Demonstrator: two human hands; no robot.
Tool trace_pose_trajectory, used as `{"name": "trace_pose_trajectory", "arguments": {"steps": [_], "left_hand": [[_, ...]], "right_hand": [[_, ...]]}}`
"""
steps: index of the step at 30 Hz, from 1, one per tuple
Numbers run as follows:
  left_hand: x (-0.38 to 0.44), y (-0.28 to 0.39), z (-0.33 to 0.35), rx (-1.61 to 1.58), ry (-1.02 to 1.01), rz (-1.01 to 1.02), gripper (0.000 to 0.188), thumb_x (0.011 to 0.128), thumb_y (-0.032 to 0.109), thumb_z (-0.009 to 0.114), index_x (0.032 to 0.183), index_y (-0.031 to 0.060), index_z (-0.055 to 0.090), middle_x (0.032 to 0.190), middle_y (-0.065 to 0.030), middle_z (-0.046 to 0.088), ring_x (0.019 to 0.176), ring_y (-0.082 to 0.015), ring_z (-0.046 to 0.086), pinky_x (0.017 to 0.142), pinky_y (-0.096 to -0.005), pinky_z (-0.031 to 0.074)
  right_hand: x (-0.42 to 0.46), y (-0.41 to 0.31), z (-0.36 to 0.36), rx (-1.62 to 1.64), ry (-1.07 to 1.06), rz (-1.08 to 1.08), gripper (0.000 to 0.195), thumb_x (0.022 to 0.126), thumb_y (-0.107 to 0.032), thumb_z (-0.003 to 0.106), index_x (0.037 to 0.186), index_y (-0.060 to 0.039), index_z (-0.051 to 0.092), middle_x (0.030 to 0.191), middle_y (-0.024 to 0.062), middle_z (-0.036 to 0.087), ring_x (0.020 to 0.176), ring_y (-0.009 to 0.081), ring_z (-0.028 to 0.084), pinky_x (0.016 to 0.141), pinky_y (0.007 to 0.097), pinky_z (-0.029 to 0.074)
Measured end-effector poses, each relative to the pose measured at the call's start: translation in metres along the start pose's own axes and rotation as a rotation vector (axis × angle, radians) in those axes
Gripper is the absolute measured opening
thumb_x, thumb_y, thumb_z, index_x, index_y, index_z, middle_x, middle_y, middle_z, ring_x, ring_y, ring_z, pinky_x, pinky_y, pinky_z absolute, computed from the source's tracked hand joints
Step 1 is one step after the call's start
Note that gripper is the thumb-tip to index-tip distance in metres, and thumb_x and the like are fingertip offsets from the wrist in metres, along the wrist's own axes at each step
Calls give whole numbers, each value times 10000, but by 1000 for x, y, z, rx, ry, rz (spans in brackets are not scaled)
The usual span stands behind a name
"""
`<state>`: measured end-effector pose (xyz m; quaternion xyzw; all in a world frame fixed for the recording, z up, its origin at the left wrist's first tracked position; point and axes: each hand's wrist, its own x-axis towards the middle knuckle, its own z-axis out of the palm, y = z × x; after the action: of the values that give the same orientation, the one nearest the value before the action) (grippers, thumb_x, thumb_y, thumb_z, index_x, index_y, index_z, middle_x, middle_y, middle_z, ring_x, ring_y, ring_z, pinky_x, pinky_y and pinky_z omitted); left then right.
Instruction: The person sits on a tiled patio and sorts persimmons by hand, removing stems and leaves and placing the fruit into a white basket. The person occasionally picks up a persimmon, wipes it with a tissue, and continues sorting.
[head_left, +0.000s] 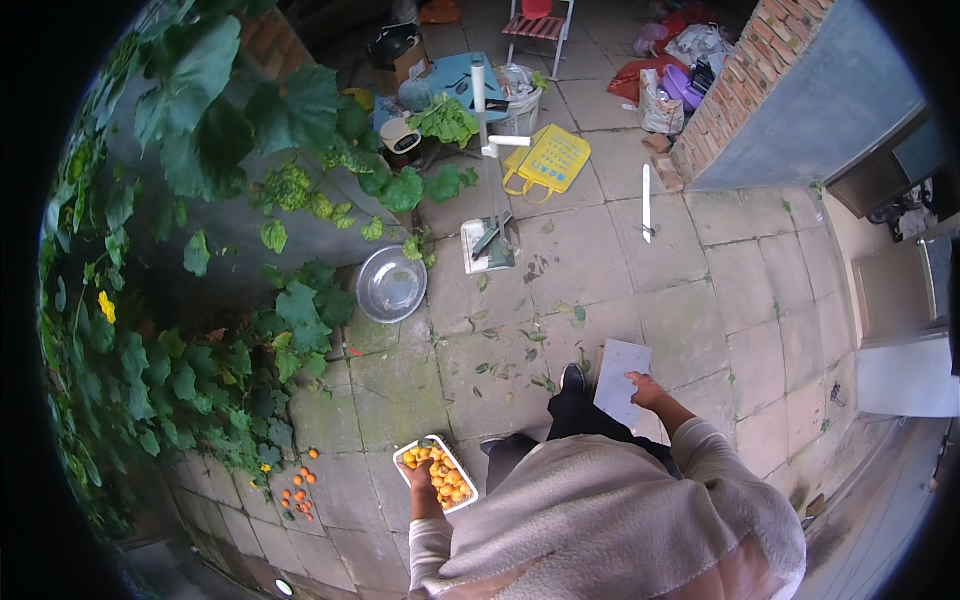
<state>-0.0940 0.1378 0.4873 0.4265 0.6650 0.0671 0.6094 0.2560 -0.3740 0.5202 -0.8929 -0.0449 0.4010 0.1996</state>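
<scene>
My left hand (418, 474) is at the left rim of a white plastic basket (460, 474), with the thumb inside and the fingers at the rim. Small orange fruits (448, 480) fill the basket, and a dark green leaf (425, 444) lies among them at the far end. My right hand (648, 391) is above a pale grey rectangular board (621, 375) with a brown side edge. Its fingers are apart and nothing shows in them. Whether it touches the board I cannot tell. My dark shoe (573, 378) is beside the board.
Several orange fruits (300, 495) lie loose on the paving. Leafy vines (247, 360) line the left side. A metal basin (391, 285), a long-handled dustpan (487, 246), a yellow bag (550, 161) and a white strip (646, 202) are farther ahead. A brick-edged wall (795, 97) stands right.
</scene>
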Motion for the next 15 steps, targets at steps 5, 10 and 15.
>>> {"name": "trace_pose_trajectory", "arguments": {"steps": [5,10,15], "left_hand": [[-8,76,161,67,-266,-58,747,921,260,593,1563,195,215,1537,-158,370,1382,-380,425,1102,-594,291],[-68,173,307,-83,-372,-27,738,895,150,626,1535,161,261,1440,-120,476,1215,-378,565,1034,-517,406],[-97,239,409,-223,-626,-18,540,925,166,609,1416,123,386,1293,-141,540,1157,-352,604,984,-473,493]], "right_hand": [[23,73,-64,369,153,231,602,754,23,678,1326,-112,551,1015,163,683,889,282,706,711,391,599],[15,83,-122,624,316,277,452,819,-15,689,1254,-88,589,830,113,682,683,197,701,543,340,611],[35,100,-125,1025,456,306,340,895,-71,678,1225,-51,596,782,74,619,623,157,641,490,321,596]]}}
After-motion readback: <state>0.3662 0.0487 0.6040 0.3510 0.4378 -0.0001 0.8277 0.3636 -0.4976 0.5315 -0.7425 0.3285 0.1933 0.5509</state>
